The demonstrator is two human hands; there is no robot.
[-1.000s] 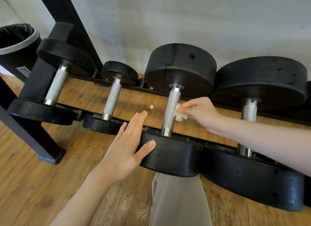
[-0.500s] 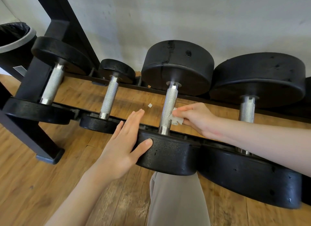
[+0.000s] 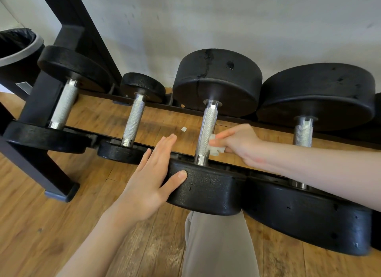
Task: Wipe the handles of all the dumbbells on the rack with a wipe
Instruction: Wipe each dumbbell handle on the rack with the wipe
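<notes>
two hands share the work: our left hand point(image 3: 151, 179) lies flat-fingered against the third black rubber dumbbell's near head point(image 3: 206, 191), likely steadying it. our right hand point(image 3: 237, 144) pinches the small white wipe point(image 3: 215, 148) against the lower part of its knurled steel handle point(image 3: 207, 132).

Left hand point(image 3: 148, 186): flat, fingers straight, thumb spread, forearm extended | Right hand point(image 3: 237, 144): fingers curled in a pinch, forearm reaching across

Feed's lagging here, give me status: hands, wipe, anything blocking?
Right hand pinches wipe against third handle. Left hand flat, bracing its near weight. Nothing blocking.
</notes>
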